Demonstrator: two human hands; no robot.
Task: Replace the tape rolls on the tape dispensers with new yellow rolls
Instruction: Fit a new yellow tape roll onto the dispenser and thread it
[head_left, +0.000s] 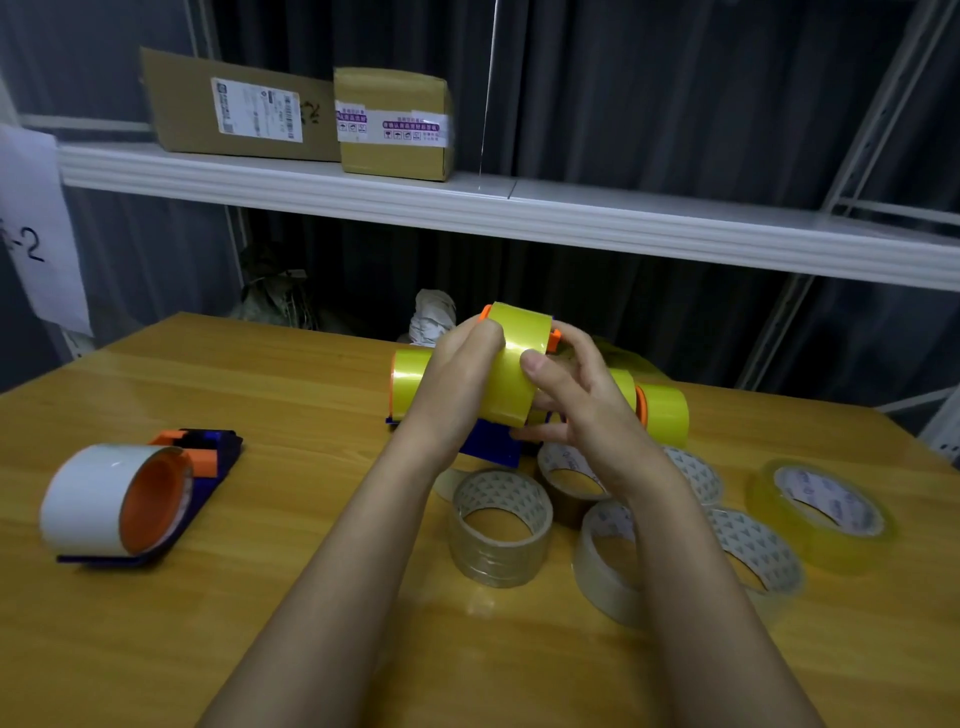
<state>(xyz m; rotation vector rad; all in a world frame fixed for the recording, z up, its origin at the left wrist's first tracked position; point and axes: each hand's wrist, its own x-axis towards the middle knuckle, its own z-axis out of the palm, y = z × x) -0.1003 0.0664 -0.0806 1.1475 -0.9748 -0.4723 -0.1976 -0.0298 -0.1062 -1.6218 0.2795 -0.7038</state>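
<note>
Above the wooden table both my hands hold up a blue tape dispenser (493, 441) with an orange hub and a yellow roll (519, 358) on it. My left hand (462, 379) grips the roll's left side. My right hand (566, 395) grips its right side, thumb pressed on the yellow tape. Behind my hands, a second yellow roll (408, 382) shows at the left and a third (667, 413) at the right, each on a dispenser. At the table's left lies another blue dispenser (208, 452) that carries a white roll (98, 499).
Several clear and tan tape rolls (501, 525) lie on the table (260, 597) under my forearms. A pale yellow roll (821, 512) lies flat at the right. Cardboard boxes (395, 122) stand on the white shelf (571, 213) behind the table.
</note>
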